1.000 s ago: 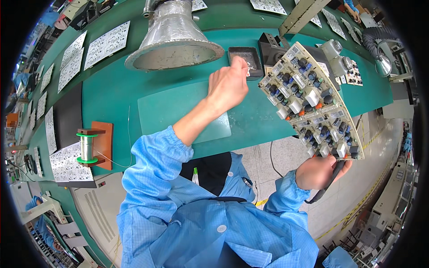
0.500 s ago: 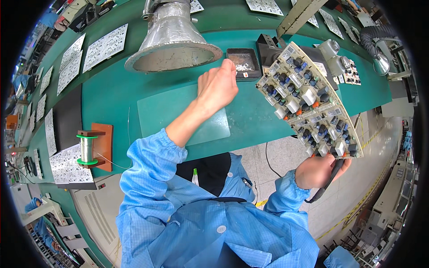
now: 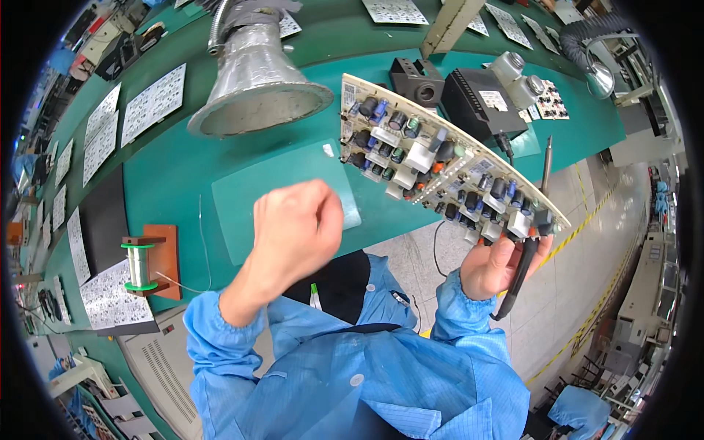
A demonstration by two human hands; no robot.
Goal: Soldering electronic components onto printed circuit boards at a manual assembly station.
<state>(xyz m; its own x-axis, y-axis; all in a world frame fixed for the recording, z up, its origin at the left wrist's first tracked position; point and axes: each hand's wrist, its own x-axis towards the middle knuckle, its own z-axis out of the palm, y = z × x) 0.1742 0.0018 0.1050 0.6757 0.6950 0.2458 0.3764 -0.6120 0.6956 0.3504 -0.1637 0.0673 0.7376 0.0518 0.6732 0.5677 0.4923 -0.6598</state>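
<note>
My left hand [image 3: 301, 227] is closed, knuckles up, above the near part of a translucent green mat [image 3: 249, 205]. Whatever its fingertips hold, if anything, is hidden. My right hand [image 3: 499, 270] grips the lower right corner of a circuit board [image 3: 451, 192] crowded with capacitors, white blocks and other parts. The board is tilted in the air, past the bench's near edge. The same hand also holds a soldering iron [image 3: 522, 282] by its black handle, its metal tip pointing up beyond the board. A small white scrap [image 3: 328, 149] lies on the mat.
A silver fume hood [image 3: 257, 92] hangs over the bench. At left, a solder spool [image 3: 138, 267] sits on a brown stand. Behind the board are a black iron holder [image 3: 416, 82], a black box [image 3: 484, 106] and jars [image 3: 507, 67]. More boards [image 3: 154, 104] line the far belt.
My left hand has drawn back toward me from the black tray. The board has swung left and now hides the tray. The soldering iron's tip has come into view.
</note>
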